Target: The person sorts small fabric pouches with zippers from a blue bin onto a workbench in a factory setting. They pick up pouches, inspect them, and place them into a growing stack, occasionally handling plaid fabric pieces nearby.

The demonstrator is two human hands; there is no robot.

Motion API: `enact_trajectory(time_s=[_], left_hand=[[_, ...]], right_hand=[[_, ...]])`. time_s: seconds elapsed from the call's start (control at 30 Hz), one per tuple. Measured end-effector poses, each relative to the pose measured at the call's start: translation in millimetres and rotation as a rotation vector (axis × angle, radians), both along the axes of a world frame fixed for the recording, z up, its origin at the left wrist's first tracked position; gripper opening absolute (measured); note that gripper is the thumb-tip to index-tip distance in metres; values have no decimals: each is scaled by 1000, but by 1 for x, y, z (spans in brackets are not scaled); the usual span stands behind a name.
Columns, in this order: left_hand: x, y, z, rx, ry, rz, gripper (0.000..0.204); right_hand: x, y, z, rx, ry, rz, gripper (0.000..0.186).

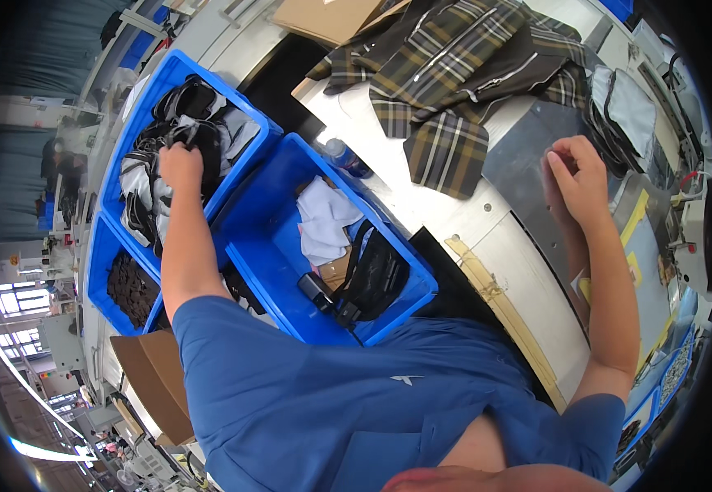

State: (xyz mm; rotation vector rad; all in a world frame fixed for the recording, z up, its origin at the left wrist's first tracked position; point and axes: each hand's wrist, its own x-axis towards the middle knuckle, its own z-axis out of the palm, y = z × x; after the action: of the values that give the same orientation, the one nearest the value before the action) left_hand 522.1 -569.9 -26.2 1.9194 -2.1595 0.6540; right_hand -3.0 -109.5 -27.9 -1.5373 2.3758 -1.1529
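Reaching out to the left, my left hand (182, 168) is down in a blue bin heaped with black and grey-white cut fabric pieces (139, 184). Its fingers are closed on some black fabric at the top of the heap. My right hand (581, 180) hovers over a smooth grey metal plate (528, 168) on the worktable. Its fingers are curled together near the thumb, with nothing seen in them. Close beyond it lies a stack of grey and black fabric pieces (618, 115). Brown plaid fabric pieces with zippers (446, 70) spread over the table's far side.
A second blue bin (262, 217) near my body holds white cloth (323, 221), a black strapped item (376, 271) and a small black device. A smaller blue bin (98, 287) contains dark brown pieces. A bottle (346, 157) stands by the table edge. Machine parts (696, 254) line the right.
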Motion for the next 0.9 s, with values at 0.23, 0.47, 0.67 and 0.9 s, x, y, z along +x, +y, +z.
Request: enact_trajectory(time_s=[0.23,0.47,0.67,0.9], left_hand=[[-82,98,100,21,737,-337,37],[-182,256,57,996,1024,-776,24],[-182,280,34,1480,1694,-521,33],[-176,286,29,1564,1818,-564,42]], right_hand=[[38,-15,25,52,-273,93,28],[151,-59,32,51,-1185,502,73],[142,-50,-20,-10,-1480,386,8],[155,-54,13,56,-1576,429,25]])
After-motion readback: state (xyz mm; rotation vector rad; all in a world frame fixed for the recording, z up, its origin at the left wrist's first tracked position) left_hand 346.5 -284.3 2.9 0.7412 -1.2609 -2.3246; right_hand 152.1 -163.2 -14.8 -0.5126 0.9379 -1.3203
